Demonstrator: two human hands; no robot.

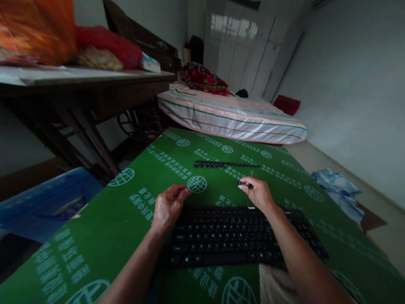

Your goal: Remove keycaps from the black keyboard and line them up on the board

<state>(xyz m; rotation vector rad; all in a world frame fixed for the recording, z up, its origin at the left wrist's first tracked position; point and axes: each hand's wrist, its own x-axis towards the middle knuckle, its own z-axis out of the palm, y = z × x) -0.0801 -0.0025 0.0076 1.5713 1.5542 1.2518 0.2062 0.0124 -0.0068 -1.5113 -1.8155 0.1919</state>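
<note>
A black keyboard (226,247) lies on the green printed table covering (126,228), close to my body. My right hand (260,193) is closed above its far edge, gripping a wire keycap puller (251,186) with a dark handle and thin wire loops. At the thumb and fingertip of that hand shows a small black piece (239,183), seemingly a keycap. My left hand (168,207) hovers by the keyboard's far left corner, thumb and fingers pinched together; whatever they hold, if anything, is hidden. Farther out, several black keycaps (218,164) lie in two rows.
A blue plastic bin (63,200) stands left of the table. Above it, a wooden desk (120,80) carries an orange bag (38,31) and a red bag (109,45). Beyond the table's far edge is a bed (234,116). Blue-white cloth (337,190) lies at right.
</note>
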